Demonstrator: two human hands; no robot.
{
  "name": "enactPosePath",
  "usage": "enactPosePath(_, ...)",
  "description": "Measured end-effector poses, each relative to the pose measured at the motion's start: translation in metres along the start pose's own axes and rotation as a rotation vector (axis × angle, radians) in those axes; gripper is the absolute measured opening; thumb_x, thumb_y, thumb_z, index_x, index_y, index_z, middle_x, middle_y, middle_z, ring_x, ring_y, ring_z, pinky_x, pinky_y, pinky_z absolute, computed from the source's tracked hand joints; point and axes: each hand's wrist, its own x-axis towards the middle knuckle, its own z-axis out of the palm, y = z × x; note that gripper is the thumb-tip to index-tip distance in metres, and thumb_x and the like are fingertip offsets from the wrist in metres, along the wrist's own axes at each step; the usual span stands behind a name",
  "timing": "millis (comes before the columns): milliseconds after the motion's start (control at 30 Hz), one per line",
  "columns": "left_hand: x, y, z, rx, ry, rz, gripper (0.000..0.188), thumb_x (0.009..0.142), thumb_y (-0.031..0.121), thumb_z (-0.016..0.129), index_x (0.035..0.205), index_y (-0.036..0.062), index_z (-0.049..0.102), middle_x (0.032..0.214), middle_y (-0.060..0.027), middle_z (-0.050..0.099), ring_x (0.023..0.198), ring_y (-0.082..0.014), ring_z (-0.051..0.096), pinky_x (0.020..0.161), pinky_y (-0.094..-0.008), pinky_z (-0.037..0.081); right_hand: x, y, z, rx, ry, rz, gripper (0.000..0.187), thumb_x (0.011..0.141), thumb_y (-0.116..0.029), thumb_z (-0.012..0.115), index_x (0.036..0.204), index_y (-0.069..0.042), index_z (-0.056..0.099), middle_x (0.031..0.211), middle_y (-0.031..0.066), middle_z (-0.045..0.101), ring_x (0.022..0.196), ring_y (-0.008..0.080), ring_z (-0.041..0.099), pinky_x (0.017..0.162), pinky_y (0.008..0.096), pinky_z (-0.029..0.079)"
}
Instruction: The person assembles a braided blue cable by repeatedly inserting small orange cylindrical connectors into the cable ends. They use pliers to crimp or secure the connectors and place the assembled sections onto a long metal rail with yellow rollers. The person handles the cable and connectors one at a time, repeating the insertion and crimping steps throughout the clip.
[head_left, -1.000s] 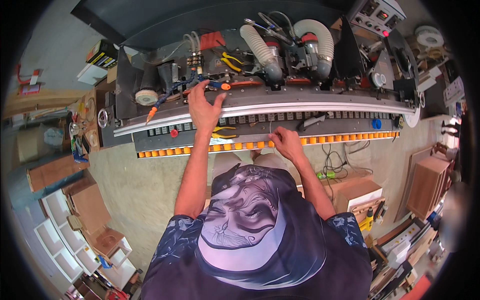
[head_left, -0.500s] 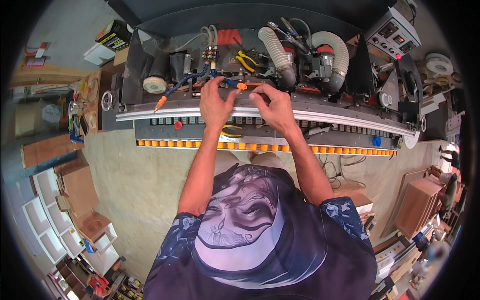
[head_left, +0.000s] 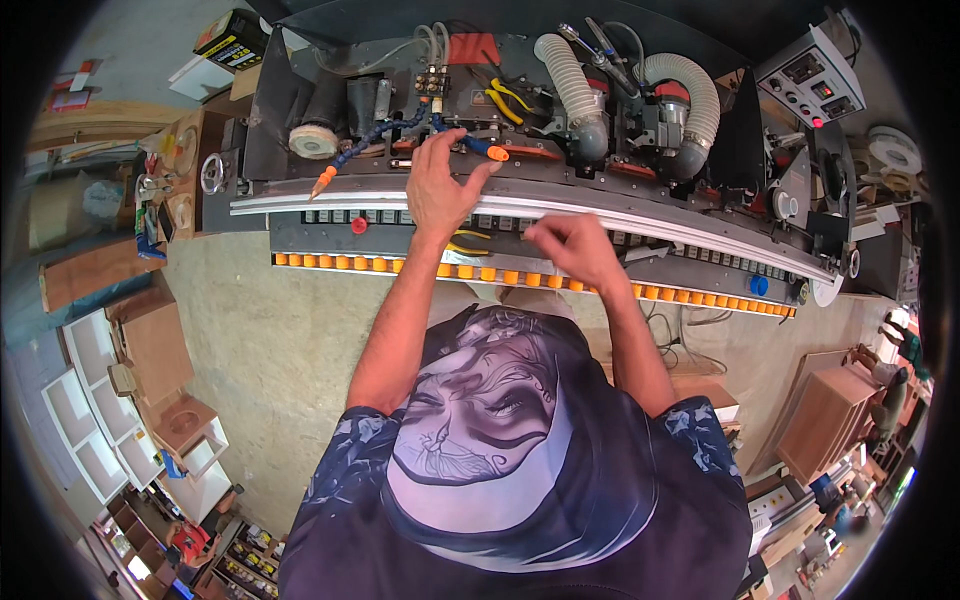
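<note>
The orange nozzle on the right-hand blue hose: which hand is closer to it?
Left. The left hand has its thumb tip just below the orange nozzle in the picture; contact is unclear. The right hand is farther off, nearer the person and to the right.

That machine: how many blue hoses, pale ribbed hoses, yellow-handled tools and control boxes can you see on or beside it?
Blue hoses: 2
Ribbed hoses: 2
Yellow-handled tools: 2
Control box: 1
Total: 7
</note>
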Motion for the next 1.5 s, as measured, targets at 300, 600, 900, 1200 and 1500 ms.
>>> enactPosePath(300, 0.016, 0.02, -0.003, -0.159, -0.032, 0.279, 0.048, 0.081, 0.027, 0.09, 0.124, 0.0117, 0.073, 0.127, -0.0081, 0.072, 0.117, -0.0322, 0.063, 0.102, -0.0441, 0.049, -0.006, 0.086, 0.076, -0.53, 0.212, 0.017, 0.025, 0.091, -0.011, 0.066, 0.116, -0.013, 0.071, 0.11, 0.0159, 0.071, 0.089, 0.042, 0.073, 0.074, 0.0529, 0.06)
enactPosePath(600, 0.011, 0.014, 0.013, -0.205, 0.012, 0.266, 0.03, 0.093, 0.031, 0.079, 0.115, 0.0116, 0.077, 0.12, -0.0056, 0.075, 0.115, -0.0309, 0.065, 0.101, -0.0446, 0.048, -0.02, 0.1, 0.075, -0.638, 0.168, 0.014, 0.019, 0.091, -0.016, 0.07, 0.11, -0.013, 0.07, 0.109, 0.0161, 0.07, 0.086, 0.0415, 0.073, 0.072, 0.0534, 0.059)
enactPosePath(900, 0.009, 0.013, 0.012, -0.255, -0.032, 0.23, 0.029, 0.098, 0.029, 0.076, 0.116, 0.0068, 0.073, 0.121, -0.0088, 0.076, 0.118, -0.0321, 0.066, 0.102, -0.0424, 0.05, -0.017, 0.106, 0.075, -0.661, 0.164, 0.036, 0.021, 0.093, -0.019, 0.07, 0.111, -0.008, 0.066, 0.105, 0.0176, 0.071, 0.086, 0.0418, 0.074, 0.072, 0.0525, 0.06)
enactPosePath(1200, 0.007, 0.012, 0.012, -0.23, -0.037, 0.254, 0.03, 0.099, 0.029, 0.075, 0.119, 0.0072, 0.073, 0.121, -0.0097, 0.075, 0.118, -0.0326, 0.066, 0.103, -0.0432, 0.05, -0.026, 0.055, 0.064, -0.47, 0.21, -0.133, 0.017, 0.096, -0.013, 0.068, 0.11, -0.004, 0.065, 0.104, 0.018, 0.07, 0.094, 0.0361, 0.074, 0.072, 0.0474, 0.062)
enactPosePath(1500, 0.007, 0.014, 0.013, -0.211, -0.014, 0.272, 0.029, 0.097, 0.026, 0.074, 0.123, 0.0116, 0.073, 0.118, -0.0086, 0.074, 0.115, -0.0336, 0.065, 0.1, -0.0445, 0.051, 0.024, -0.04, 0.022, 0.595, 0.466, -0.117, 0.019, 0.105, -0.004, 0.064, 0.121, 0.002, 0.071, 0.107, 0.01, 0.077, 0.089, 0.0131, 0.074, 0.071, 0.0274, 0.059)
